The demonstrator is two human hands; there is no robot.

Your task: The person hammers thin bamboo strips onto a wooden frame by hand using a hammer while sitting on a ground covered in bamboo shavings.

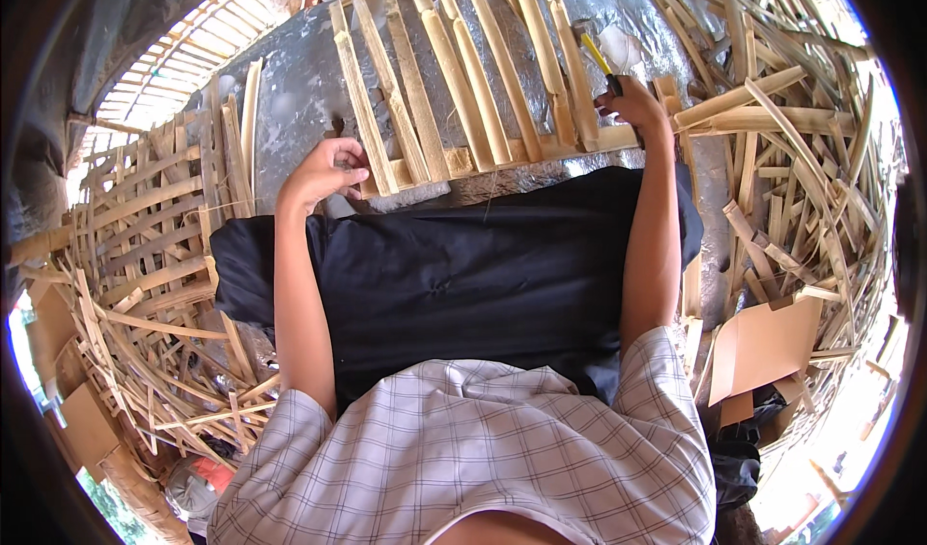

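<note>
Closest of all is a checked shirt (463,448), with two bare arms reaching away from it. Next comes black cloth (454,275), spread over the lap. Just past that are the two hands. One is the left hand (323,173), bent in a loose curve with a gap between thumb and fingers. I see nothing held in it, and its thumb is just beside the left end of a flat crosspiece (613,139). Over on the other side, the right hand (639,109) has its fingers wrapped around a yellow and black tool (599,55). It may be a hammer, but its far end is too blurry to tell.

Between and beyond the hands is a row of bamboo strips (455,82). Their near ends lie across the crosspiece, and the rest point away over a shiny grey sheet (290,72). The strips look light and stiff, a bit bendy along their length, and they could split at the ends. Rough edges might prick, so the flat faces near the crosspiece seem the best place to hold.

Farther out, a woven bamboo panel (145,202) is on the left, and a messy bamboo pile (801,178) is on the right.
</note>
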